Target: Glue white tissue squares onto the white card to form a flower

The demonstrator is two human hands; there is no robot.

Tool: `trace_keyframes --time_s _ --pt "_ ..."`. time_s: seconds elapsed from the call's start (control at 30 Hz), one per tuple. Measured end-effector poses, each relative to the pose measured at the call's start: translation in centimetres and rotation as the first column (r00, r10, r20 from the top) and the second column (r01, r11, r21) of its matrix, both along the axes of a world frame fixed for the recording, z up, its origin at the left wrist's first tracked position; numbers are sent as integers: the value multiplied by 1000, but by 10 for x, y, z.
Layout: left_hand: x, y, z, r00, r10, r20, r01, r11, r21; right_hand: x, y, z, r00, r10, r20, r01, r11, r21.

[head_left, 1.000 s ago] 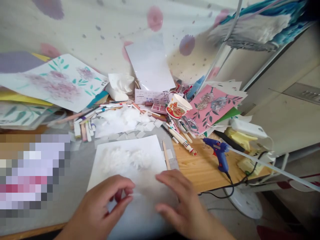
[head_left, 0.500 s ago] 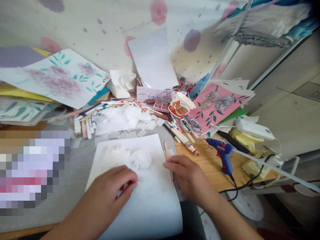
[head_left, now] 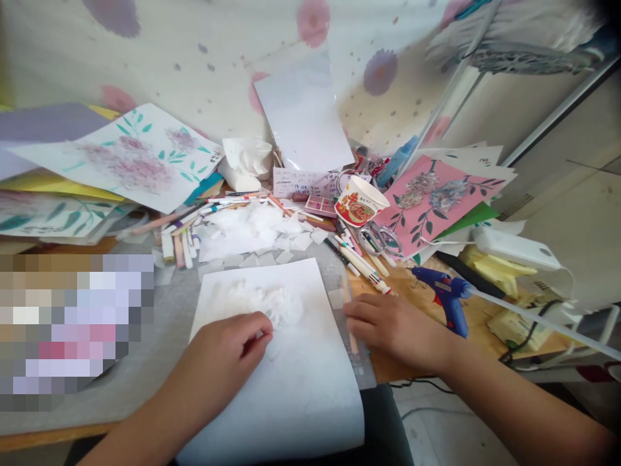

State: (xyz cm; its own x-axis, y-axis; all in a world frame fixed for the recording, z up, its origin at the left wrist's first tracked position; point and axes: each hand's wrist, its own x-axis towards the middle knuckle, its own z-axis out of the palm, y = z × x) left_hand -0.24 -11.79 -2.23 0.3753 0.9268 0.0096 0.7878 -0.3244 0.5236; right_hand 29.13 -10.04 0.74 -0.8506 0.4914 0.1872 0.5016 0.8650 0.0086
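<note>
A large white paper sheet (head_left: 301, 395) lies in front of me, its near edge curling down over the table's edge. Fluffy white petal-like pieces (head_left: 276, 301) form a raised cluster on its upper half. Just below the cluster, my left hand (head_left: 233, 349) rests over the sheet, thumb and forefinger pinched together; whatever may be between them is hidden. To the right of the sheet, my right hand (head_left: 388, 327) has its fingers bent over a flat wooden stick (head_left: 354, 344), touching it. My right thumb is hidden. A small white square (head_left: 336, 298) lies beside the stick.
Behind the sheet lie a pile of white scraps (head_left: 242, 226) and several markers (head_left: 182, 246). A paper cup (head_left: 361, 202) and scissors (head_left: 378, 239) stand farther right. The blue glue gun (head_left: 446, 294) lies beyond my right hand. Flower pictures (head_left: 130, 162) lean at the left.
My right hand has moved onto the wooden stick, which now lies farther right, past the small white square. My left hand stays by the petal cluster. The view has shifted slightly.
</note>
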Motion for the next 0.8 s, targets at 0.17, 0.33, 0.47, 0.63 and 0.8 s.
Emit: trace_keyframes --time_s 0.17,0.33,0.47,0.63,0.8 --pt "1 2 -4 1000 -6 -14 6 999 35 -15 -36 -5 746 -164 -646 93 985 -142" --pt "2 3 -10 999 4 50 -7 997 77 -67 -64 -22 704 -175 -688 133 985 -114" --pt "2 3 -12 998 -3 60 -2 996 85 -88 -61 -39 757 -46 -652 138 986 90" --pt "3 3 -14 1000 14 12 -15 996 85 -89 -58 -44 795 -6 -606 161 966 202" --pt "4 3 -16 999 38 -27 -35 995 97 -90 -57 -37 798 9 -602 155 963 220"
